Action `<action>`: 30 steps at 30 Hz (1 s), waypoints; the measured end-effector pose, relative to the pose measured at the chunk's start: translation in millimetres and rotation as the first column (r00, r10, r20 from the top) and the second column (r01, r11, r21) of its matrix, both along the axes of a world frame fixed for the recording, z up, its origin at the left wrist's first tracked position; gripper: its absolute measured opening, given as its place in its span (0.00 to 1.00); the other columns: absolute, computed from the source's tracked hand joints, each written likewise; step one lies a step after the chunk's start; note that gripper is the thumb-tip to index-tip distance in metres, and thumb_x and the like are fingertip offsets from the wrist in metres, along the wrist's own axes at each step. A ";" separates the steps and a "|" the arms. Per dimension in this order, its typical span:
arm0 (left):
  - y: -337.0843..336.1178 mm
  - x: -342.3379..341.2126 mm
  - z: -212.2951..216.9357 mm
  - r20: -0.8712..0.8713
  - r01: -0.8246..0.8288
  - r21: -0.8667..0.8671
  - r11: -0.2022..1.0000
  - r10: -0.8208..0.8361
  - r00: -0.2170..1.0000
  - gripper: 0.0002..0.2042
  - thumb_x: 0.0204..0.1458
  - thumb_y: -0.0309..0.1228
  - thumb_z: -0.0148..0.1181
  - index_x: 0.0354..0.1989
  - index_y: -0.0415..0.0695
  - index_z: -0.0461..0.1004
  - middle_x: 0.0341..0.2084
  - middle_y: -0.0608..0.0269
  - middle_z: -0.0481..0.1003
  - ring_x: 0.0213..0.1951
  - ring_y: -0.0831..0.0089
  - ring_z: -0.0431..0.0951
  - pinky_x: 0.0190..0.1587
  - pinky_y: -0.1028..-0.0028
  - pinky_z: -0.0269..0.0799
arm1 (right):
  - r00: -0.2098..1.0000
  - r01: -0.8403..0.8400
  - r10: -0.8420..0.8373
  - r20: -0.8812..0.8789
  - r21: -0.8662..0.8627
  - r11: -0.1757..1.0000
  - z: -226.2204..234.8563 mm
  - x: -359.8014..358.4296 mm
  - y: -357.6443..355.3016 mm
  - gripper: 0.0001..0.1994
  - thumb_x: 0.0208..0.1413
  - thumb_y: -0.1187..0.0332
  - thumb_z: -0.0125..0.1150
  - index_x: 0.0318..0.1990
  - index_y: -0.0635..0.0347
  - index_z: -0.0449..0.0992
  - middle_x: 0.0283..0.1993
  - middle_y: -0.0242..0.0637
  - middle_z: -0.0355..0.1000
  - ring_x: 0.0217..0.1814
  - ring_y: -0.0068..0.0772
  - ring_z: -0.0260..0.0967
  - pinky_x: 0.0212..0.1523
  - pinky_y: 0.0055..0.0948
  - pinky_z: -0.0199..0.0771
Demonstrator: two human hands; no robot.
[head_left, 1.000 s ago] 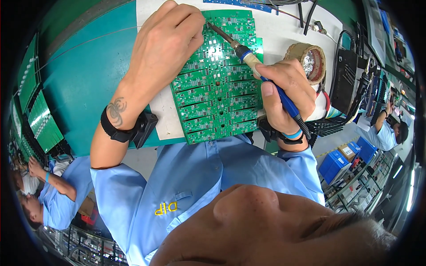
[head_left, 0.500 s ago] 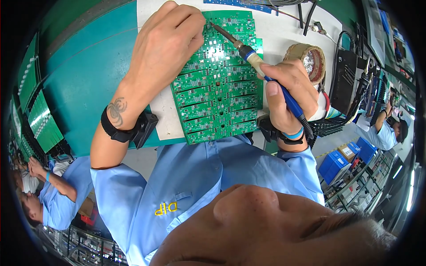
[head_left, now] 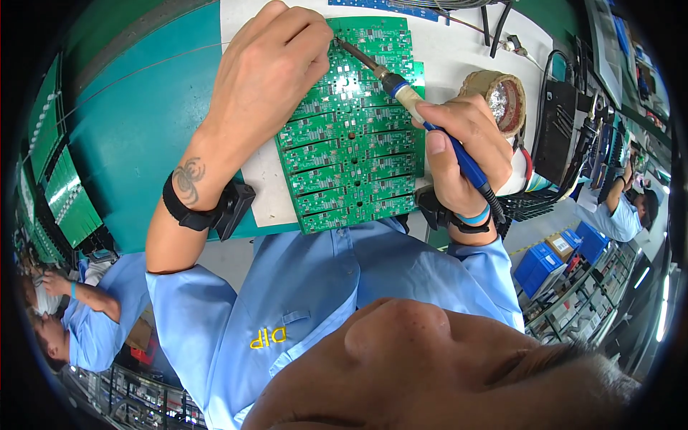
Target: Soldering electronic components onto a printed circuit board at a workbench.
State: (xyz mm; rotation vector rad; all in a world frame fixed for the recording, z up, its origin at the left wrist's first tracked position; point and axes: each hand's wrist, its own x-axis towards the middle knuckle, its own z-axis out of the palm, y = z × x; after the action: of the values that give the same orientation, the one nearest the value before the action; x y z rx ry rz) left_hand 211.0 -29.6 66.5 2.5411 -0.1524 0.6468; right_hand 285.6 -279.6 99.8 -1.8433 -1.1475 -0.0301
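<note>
Only one view here, the head camera looking straight down, so we'll go through that. Our left hand (head_left: 269, 72) lies knuckles up on the top left part of the green circuit board panel (head_left: 351, 136), fingers curled together and pressing down near the upper edge; whether something thin is pinched under the fingertips we can't tell. Our right hand (head_left: 466, 147) has its grip clamped around the blue handle of a soldering iron (head_left: 408, 97), held like a pen, with the metal tip slanting up and left so it ends on the board just beside the left fingertips.

The panel is a stack of narrow green strips joined side by side, tilted a bit, lying on a white mat (head_left: 261, 190) that sits on the teal surface (head_left: 136, 136). It's right in front of our chest, between both forearms. Just to the right of the right hand there's a round tan holder with shiny wire wool (head_left: 505, 100) inside. Both wrists carry black straps (head_left: 183, 208), and the right one has a blue band too.

Off to the far left a rack of more green boards (head_left: 61, 193) stands on edge, and a co-worker in a light blue shirt (head_left: 79, 322) sits lower left. Blue bins (head_left: 545, 265) show lower right
</note>
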 end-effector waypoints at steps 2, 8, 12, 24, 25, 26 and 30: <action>-0.1 -0.4 0.4 -0.015 -0.001 -0.001 1.000 0.001 1.000 0.10 0.47 0.17 0.70 0.38 0.38 0.80 0.41 0.61 0.82 0.41 0.61 0.79 0.43 0.66 0.78 | 1.000 -0.003 0.003 0.002 0.002 1.000 -0.5 0.0 -1.0 0.11 0.51 0.77 0.68 0.43 0.68 0.86 0.33 0.42 0.81 0.33 0.39 0.76 0.38 0.34 0.74; -1.1 -0.1 -0.2 0.013 -0.002 -0.004 1.000 0.002 1.000 0.10 0.47 0.17 0.70 0.37 0.38 0.79 0.41 0.62 0.82 0.40 0.61 0.79 0.43 0.66 0.78 | 1.000 0.004 -0.004 -0.002 0.029 1.000 0.7 0.0 -3.7 0.10 0.52 0.78 0.68 0.43 0.68 0.85 0.33 0.42 0.81 0.32 0.40 0.76 0.38 0.34 0.74; -0.9 0.0 1.2 0.008 -0.012 -0.007 1.000 0.012 1.000 0.10 0.48 0.17 0.69 0.38 0.38 0.79 0.41 0.62 0.82 0.40 0.61 0.79 0.42 0.66 0.78 | 1.000 0.025 -0.025 -0.004 0.016 1.000 4.7 -1.4 -5.4 0.10 0.52 0.78 0.67 0.42 0.69 0.85 0.33 0.43 0.81 0.32 0.40 0.75 0.38 0.34 0.74; -4.6 -4.8 9.9 0.053 -0.336 0.249 0.908 0.334 0.941 0.17 0.57 0.27 0.67 0.55 0.47 0.78 0.59 0.53 0.74 0.59 0.56 0.71 0.63 0.56 0.61 | 0.864 0.426 -0.482 0.146 0.299 0.854 -34.8 -47.1 -105.4 0.15 0.65 0.70 0.59 0.54 0.73 0.78 0.49 0.51 0.79 0.43 0.39 0.75 0.47 0.37 0.75; -3.2 -5.2 6.6 0.092 -0.316 0.297 0.901 0.302 0.949 0.13 0.59 0.31 0.68 0.51 0.46 0.80 0.55 0.60 0.77 0.56 0.59 0.73 0.58 0.58 0.63 | 0.861 0.427 -0.486 0.151 0.304 0.851 -37.8 -51.7 -109.9 0.15 0.65 0.70 0.59 0.54 0.73 0.78 0.49 0.51 0.79 0.43 0.39 0.75 0.47 0.37 0.75; -1.7 -5.8 3.5 0.130 -0.296 0.346 0.890 0.267 0.955 0.10 0.61 0.34 0.68 0.47 0.45 0.82 0.51 0.68 0.80 0.53 0.63 0.76 0.53 0.61 0.66 | 0.854 0.486 -0.511 0.098 0.204 0.850 -40.1 -55.8 -113.6 0.15 0.67 0.71 0.58 0.55 0.73 0.77 0.51 0.50 0.78 0.44 0.37 0.75 0.47 0.36 0.75; 11.3 -9.8 -17.2 -0.032 -0.145 0.300 0.943 0.162 0.986 0.13 0.62 0.37 0.66 0.52 0.47 0.81 0.55 0.69 0.77 0.57 0.64 0.73 0.57 0.60 0.58 | 0.785 0.618 -0.620 -0.001 0.071 0.783 -49.1 -69.2 -122.2 0.14 0.70 0.72 0.55 0.57 0.70 0.75 0.53 0.48 0.75 0.46 0.33 0.74 0.48 0.32 0.76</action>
State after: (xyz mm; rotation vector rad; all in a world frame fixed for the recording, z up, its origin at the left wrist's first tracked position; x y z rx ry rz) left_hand 201.2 -18.4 49.4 2.8809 -0.0331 0.6517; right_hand 216.3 -401.9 50.7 -2.0865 -0.4930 -0.4644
